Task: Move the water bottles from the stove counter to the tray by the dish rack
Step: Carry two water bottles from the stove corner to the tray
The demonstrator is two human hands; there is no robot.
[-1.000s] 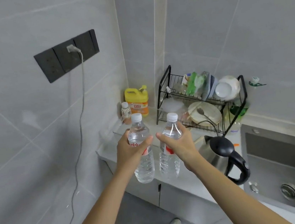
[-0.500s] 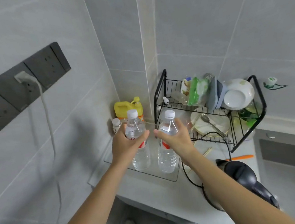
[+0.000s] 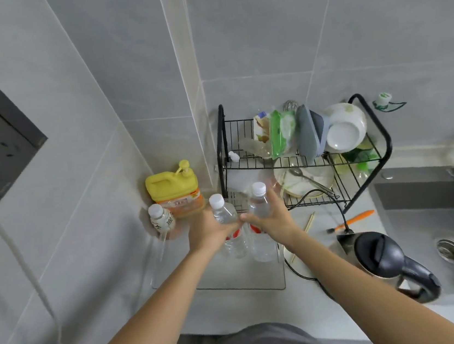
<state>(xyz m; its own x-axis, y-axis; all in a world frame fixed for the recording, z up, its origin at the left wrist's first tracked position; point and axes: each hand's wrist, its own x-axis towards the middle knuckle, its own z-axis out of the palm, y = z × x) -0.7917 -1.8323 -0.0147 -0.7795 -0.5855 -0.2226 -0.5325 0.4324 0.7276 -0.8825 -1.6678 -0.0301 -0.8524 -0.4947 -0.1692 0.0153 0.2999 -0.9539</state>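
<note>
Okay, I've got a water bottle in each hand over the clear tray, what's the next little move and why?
Probably lower both straight down and let go. The left hand grips one water bottle, the right hand the other bottle, both upright over the clear tray beside the dish rack. Whether their bases already touch it is unclear.

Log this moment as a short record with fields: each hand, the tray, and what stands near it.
left hand: grips the left water bottle
right hand: grips the right water bottle
bottles: upright, side by side over the clear tray; contact with it not clear
behind tray: yellow detergent jug, small white-capped bottle
right of tray: black dish rack, kettle
</note>
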